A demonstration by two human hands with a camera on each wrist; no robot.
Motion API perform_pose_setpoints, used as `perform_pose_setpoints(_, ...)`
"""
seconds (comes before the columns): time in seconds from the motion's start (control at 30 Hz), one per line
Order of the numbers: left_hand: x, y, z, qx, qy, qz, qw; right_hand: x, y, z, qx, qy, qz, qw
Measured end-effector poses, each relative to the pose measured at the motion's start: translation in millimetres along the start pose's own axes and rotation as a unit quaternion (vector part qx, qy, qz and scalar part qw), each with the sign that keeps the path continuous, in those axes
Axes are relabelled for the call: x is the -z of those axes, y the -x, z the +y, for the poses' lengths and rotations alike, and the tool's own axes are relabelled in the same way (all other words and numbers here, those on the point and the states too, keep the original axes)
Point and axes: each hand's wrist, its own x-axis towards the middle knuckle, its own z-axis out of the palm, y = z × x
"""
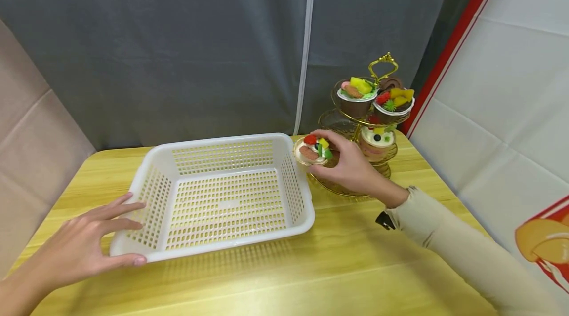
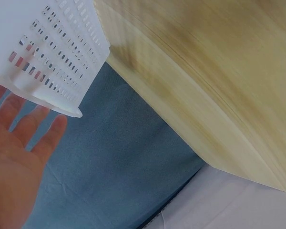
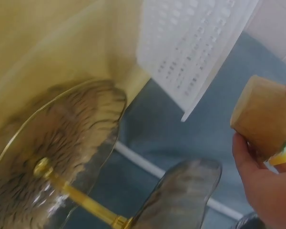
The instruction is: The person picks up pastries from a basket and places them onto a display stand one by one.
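Note:
In the head view my right hand [image 1: 351, 165] pinches a small fruit-topped cupcake [image 1: 312, 152] between thumb and fingers. It is held up near the right rim of a white slotted plastic basket [image 1: 226, 205]. The right wrist view shows the cupcake's tan base [image 3: 263, 117] in my fingers. My left hand [image 1: 82, 244] rests with spread, fairly straight fingers over the basket's left rim, its thumb by the front corner. In the left wrist view, the basket wall [image 2: 62, 57] partly hides those fingers.
A gold tiered stand [image 1: 385, 61] stands right of the basket. Two fruit-topped dark cups [image 1: 355, 106] sit on its upper tier, and a cream-topped cup [image 1: 377, 145] lower down. Beneath lies a wooden table [image 1: 266, 281], with a grey curtain [image 1: 178, 59] behind and a white panel [image 1: 511, 108] at right.

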Motion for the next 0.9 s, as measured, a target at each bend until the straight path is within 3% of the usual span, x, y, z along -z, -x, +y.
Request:
perform_pose_setpoints(0.2, 1.1, -1.0, -0.6, 0.000, 0.000, -0.005, 1.0000, 15.5, 10.4, 9.2, -0.009, 0.042, 0.050, 0.998)
perform_pose_setpoints(0.4, 1.0, -0.7, -0.6, 0.001, -0.003, -0.008, 1.0000, 23.4, 14.1, 15.4, -0.010, 0.063, 0.075, 0.995)
perform_pose_setpoints(0.7, -1.0, -0.1, -2.9, 0.004, -0.001, -0.009, 1.0000, 23.9, 15.6, 20.0, -0.015, 0.110, 0.118, 0.987)
perform_pose_setpoints(0.9, -1.8, 0.1, -4.8, 0.002, 0.001, -0.008, 1.0000, 20.4, 14.0, 21.4, -0.044, 0.142, 0.139, 0.979)
